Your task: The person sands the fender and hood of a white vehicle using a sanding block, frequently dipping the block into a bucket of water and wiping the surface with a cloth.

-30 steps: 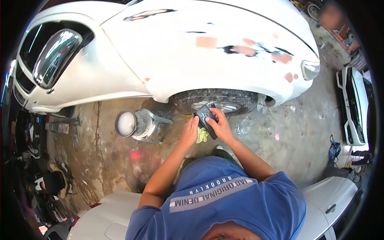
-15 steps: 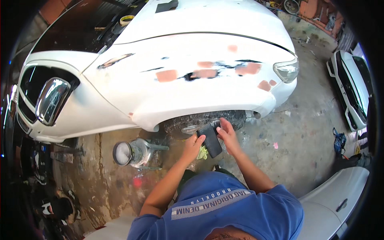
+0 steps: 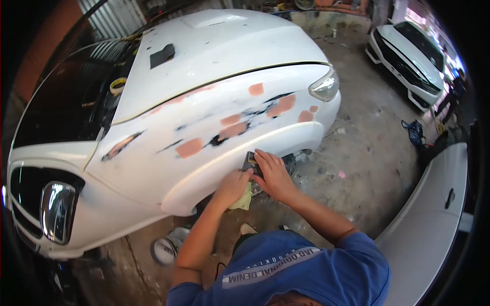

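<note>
Both hands grip a dark, flat sandpaper-like pad [image 3: 250, 160] in front of the white car's front wheel arch [image 3: 189, 182]. My left hand [image 3: 230, 187] holds its near side, thumb raised. My right hand [image 3: 275, 177] has its fingers over the top and largely covers it. A yellow-green cloth [image 3: 240, 203] shows just below my hands; what it hangs from is hidden. The fender above carries pinkish filler patches [image 3: 189, 148] and black scuffs. The tire [image 3: 288, 163] is mostly hidden.
A bucket [image 3: 163, 251] stands by a stool below the car. A tape roll [image 3: 117, 85] and dark sheet [image 3: 162, 56] lie on the car. Another white car [image 3: 408, 56], a dark-clad person [image 3: 451, 97] and a blue bag [image 3: 413, 132] are at right. A pale car panel [image 3: 423, 209] curves behind me.
My view has swung, bringing more hood and the far car into sight. My right hand's fingers have moved over the pad, which is now mostly covered rather than showing its broad face.
</note>
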Tool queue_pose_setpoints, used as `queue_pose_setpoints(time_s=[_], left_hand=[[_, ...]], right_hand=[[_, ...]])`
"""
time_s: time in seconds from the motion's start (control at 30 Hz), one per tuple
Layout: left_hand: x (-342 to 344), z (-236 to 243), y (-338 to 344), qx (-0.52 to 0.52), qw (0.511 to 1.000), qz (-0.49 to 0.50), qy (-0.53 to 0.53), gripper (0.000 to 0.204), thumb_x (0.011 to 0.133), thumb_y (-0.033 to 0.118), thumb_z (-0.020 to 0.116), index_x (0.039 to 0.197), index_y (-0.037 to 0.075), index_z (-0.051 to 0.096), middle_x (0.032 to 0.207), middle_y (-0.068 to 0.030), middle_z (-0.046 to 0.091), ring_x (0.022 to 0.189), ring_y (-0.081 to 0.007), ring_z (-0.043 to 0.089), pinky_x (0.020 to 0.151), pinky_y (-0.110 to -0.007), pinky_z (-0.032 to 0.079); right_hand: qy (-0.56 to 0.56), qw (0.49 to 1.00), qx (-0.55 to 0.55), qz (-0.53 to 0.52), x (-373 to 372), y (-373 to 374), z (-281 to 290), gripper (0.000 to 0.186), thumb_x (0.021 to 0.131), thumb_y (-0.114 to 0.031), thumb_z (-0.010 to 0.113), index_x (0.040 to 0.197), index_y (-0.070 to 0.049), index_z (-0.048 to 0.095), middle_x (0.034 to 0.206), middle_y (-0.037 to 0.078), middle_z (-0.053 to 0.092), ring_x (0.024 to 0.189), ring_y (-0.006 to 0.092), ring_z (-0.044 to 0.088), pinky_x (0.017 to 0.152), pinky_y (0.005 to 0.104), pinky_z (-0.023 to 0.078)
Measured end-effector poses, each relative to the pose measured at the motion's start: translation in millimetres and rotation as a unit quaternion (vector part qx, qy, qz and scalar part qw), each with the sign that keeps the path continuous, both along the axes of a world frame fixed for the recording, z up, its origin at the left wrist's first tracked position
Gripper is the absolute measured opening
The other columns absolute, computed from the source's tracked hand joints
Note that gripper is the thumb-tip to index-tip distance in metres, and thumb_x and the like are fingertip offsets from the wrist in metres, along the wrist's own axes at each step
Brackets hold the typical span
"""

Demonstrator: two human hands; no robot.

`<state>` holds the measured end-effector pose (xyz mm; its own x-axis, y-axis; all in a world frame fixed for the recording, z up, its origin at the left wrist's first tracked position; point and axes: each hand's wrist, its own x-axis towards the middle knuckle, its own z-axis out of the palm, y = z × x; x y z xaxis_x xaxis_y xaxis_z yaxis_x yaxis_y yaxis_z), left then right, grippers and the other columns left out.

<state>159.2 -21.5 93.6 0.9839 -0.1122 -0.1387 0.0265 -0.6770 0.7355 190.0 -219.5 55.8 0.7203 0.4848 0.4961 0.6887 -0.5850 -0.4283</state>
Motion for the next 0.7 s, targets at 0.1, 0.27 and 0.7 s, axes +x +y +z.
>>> queue_pose_setpoints(time_s=[0.1, 0.27, 0.7], left_hand=[[39.0, 61.4, 25.0, 0.013, 0.996, -0.014, -0.092, 0.052, 0.106, 0.049, 0.060, 0.106, 0.000, 0.075, 0.110, -0.0258, 0.071, 0.102, -0.0437, 0.068, 0.088, -0.049, 0.052], [109.4, 178.4, 35.4, 0.138, 0.902, -0.053, -0.405, 0.033, 0.097, 0.033, 0.076, 0.109, 0.003, 0.072, 0.115, -0.0139, 0.070, 0.105, -0.0372, 0.067, 0.091, -0.039, 0.054], [116.0, 144.1, 107.1, 0.405, 0.762, -0.280, -0.420, 0.061, 0.063, 0.028, 0.096, 0.118, 0.012, 0.074, 0.159, -0.0144, 0.049, 0.153, -0.0481, 0.033, 0.121, -0.075, 0.026]], right_hand=[[-0.098, 0.986, 0.133, -0.026, 49.4, 13.8, 23.1, 0.073, 0.091, -0.021, 0.082, 0.148, 0.008, 0.048, 0.150, 0.031, 0.053, 0.132, 0.0505, 0.056, 0.110, 0.0539, 0.048], [-0.106, 0.945, 0.253, -0.179, 146.3, 26.1, 78.4, 0.056, 0.096, -0.023, 0.077, 0.144, -0.001, 0.059, 0.139, 0.027, 0.059, 0.122, 0.0461, 0.061, 0.104, 0.0511, 0.051], [-0.111, 0.895, 0.294, -0.315, 200.3, 57.4, 81.7, 0.051, 0.097, -0.027, 0.075, 0.144, -0.011, 0.065, 0.139, 0.017, 0.057, 0.124, 0.0415, 0.051, 0.110, 0.0495, 0.042]])
